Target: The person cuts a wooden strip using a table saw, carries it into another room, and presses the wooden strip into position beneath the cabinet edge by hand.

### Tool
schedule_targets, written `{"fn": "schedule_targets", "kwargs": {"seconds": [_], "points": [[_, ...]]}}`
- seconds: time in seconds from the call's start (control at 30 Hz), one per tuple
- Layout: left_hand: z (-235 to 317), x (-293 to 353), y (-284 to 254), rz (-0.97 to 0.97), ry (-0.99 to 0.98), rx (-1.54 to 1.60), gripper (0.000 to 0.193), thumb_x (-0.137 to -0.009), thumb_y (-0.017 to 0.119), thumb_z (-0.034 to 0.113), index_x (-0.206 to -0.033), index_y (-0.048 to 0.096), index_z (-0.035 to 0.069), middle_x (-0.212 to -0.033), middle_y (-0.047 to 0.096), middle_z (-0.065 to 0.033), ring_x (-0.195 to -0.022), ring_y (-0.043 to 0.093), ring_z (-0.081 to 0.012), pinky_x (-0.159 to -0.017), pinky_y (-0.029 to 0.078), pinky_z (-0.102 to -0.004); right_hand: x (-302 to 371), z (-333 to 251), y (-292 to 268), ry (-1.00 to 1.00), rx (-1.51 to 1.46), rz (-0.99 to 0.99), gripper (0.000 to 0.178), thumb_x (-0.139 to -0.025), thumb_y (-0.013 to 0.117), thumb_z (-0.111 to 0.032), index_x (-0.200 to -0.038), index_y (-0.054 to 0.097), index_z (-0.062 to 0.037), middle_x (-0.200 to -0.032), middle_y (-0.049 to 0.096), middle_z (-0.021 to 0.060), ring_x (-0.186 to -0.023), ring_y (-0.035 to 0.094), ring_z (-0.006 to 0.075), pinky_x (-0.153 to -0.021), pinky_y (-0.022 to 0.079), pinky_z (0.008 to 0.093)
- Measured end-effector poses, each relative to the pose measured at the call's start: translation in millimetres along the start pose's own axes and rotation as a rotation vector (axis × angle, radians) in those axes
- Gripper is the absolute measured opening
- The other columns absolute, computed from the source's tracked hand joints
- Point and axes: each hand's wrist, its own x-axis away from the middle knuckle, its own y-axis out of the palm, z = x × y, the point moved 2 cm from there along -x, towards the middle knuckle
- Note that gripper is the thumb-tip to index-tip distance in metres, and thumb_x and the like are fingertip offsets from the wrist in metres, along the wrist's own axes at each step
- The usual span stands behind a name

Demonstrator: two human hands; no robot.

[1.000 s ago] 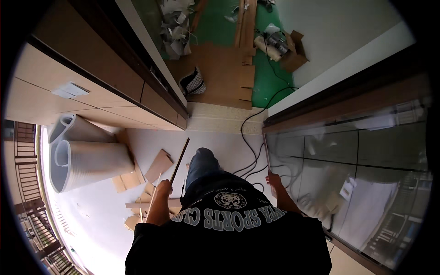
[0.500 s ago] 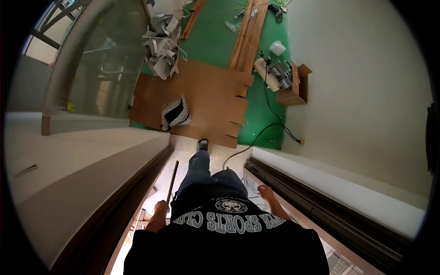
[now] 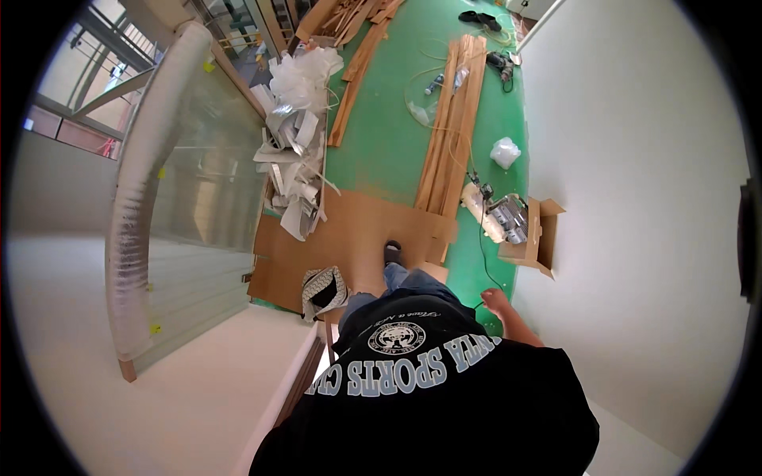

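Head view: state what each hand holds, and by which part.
The right hand hangs empty beside the hip, fingers loose, above the green floor. The left hand is hidden behind the black shirt, so its hold cannot be told.

My own black shirt (image 3: pixel 429 397) blocks most of what I'd want to see: the left hand is hidden behind it entirely, so I can't tell its grip. The right hand (image 3: pixel 494 301) just pokes out past the shirt's edge; its fingers point away from me and I can't make out whether they are closed or loose. Only one shoe (image 3: pixel 392 252) shows, the other leg being covered. The power tool in the open cardboard box (image 3: pixel 540 238) is too small to identify, as are the dark items (image 3: pixel 480 16) at the top edge, cut off by the rim.
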Motion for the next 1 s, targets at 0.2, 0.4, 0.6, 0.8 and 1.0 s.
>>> {"fn": "schedule_targets", "kwargs": {"seconds": [0.2,0.4,0.6,0.8,1.0], "points": [[140,-91,-177,0.283,0.247,0.567,0.025,-0.089,0.071,0.009,-0.112,0.072,0.000,-0.084,0.070,-0.0051,-0.081,0.065,-0.0160,-0.075,0.051,-0.0333,-338,-191,-233,-0.122,0.148,0.095,0.034,-0.091,0.059,-0.032,-0.095,0.072,-0.0016,-0.083,0.072,0.0173,-0.077,0.071,0.0310,-0.074,0.055,0.0431],[465,-135,-475,0.131,0.471,0.518,0.033,-0.094,0.068,0.009,-0.126,0.066,0.000,-0.099,0.070,-0.0034,-0.088,0.062,-0.0134,-0.080,0.050,-0.0296,-563,-353,-359,-0.230,-0.046,0.136,0.036,-0.096,0.061,-0.032,-0.105,0.071,0.0015,-0.081,0.072,0.0128,-0.076,0.069,0.0216,-0.072,0.054,0.0356],[767,-166,-703,-0.142,0.541,0.413,0.035,-0.096,0.065,0.003,-0.130,0.064,-0.001,-0.107,0.068,0.0000,-0.098,0.060,-0.0101,-0.092,0.048,-0.0274,-676,-417,-482,-0.076,-0.173,0.177,0.033,-0.096,0.062,-0.029,-0.108,0.072,0.0005,-0.089,0.073,0.0167,-0.083,0.071,0.0259,-0.076,0.055,0.0362],[1058,-266,-856,-0.425,0.435,0.154,0.040,-0.096,0.068,0.011,-0.134,0.062,0.000,-0.104,0.066,0.0011,-0.095,0.060,-0.0101,-0.093,0.048,-0.0279,-838,-411,-637,0.120,-0.352,0.459,0.028,-0.095,0.063,-0.024,-0.108,0.073,-0.0003,-0.093,0.074,0.0197,-0.085,0.072,0.0312,-0.077,0.055,0.0375],[1318,-384,-935,-0.316,0.469,-0.167,0.029,-0.098,0.066,0.013,-0.124,0.067,0.000,-0.096,0.063,0.0028,-0.091,0.056,-0.0090,-0.089,0.048,-0.0276,-1078,-539,-864,-0.438,-0.001,0.530,0.024,-0.096,0.062,-0.019,-0.115,0.069,-0.0056,-0.104,0.071,0.0134,-0.095,0.068,0.0351,-0.080,0.055,0.0427]]}}
